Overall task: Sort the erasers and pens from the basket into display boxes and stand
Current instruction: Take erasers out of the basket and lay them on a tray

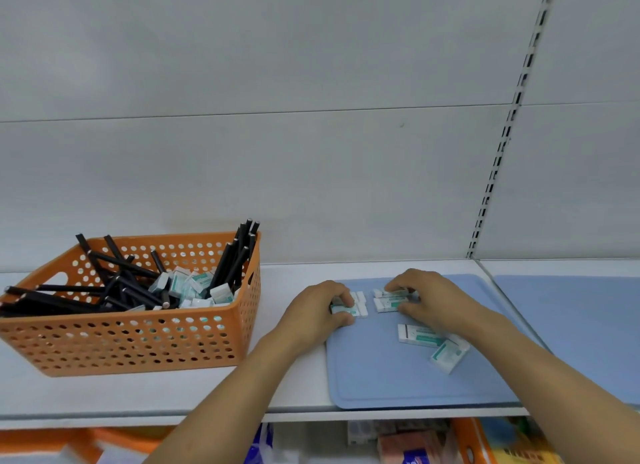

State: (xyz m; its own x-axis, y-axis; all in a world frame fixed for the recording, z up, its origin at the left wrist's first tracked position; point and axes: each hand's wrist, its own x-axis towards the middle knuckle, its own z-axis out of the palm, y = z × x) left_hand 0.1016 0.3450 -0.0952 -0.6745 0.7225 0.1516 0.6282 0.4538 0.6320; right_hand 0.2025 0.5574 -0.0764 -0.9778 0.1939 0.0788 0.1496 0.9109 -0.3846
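Observation:
An orange perforated basket (138, 339) stands on the white shelf at the left, holding several black pens (86, 290) and several white-and-green erasers (194, 283). On a blue mat (398, 384) to its right, my left hand (311, 311) grips a small stack of erasers (358, 304) at the mat's left edge. My right hand (429, 297) pinches another group of erasers (388, 299) just beside them. Two loose erasers (419, 335) lie on the mat under my right forearm, one flat and one tilted (448, 354).
A second blue mat (571, 325) covers the shelf section to the right, past a slotted upright (498, 152). The grey back panel rises behind. Below the shelf edge (311, 417) are packaged goods and an orange container (467, 443).

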